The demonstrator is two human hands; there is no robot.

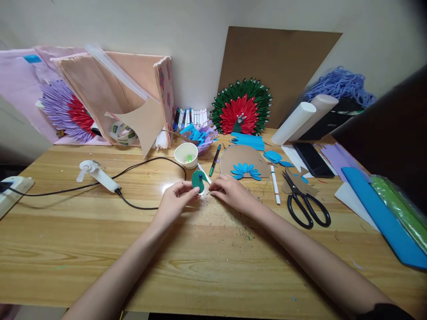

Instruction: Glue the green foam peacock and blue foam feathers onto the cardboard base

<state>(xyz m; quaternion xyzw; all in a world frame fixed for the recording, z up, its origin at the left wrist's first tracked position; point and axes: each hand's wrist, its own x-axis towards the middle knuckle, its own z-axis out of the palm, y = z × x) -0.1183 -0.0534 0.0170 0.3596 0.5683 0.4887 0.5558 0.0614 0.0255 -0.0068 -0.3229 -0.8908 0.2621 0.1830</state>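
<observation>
My left hand [180, 197] pinches a small green peacock-body cutout [197, 181] by its lower edge. A dark blue dot, perhaps a bead, shows on its head. Close by on the right, the fingers of my right hand [228, 191] are pressed together just above the table; a thin green sliver shows at their tips, too small to name. Behind the hands lies a white pen [204, 173], partly hidden. Beyond my right hand is a rounded cardboard piece [233, 156] with a fan of blue petals [246, 171] on it. A white paper cup [186, 155] stands behind the green cutout.
Black-handled scissors [305, 200] and a white marker [275, 185] lie right of my right hand. A hot glue gun [100, 175] with a black cord [140, 207] lies left. Finished red-and-green peacock fan [242, 106] leans at the back. A phone [313, 159] lies right.
</observation>
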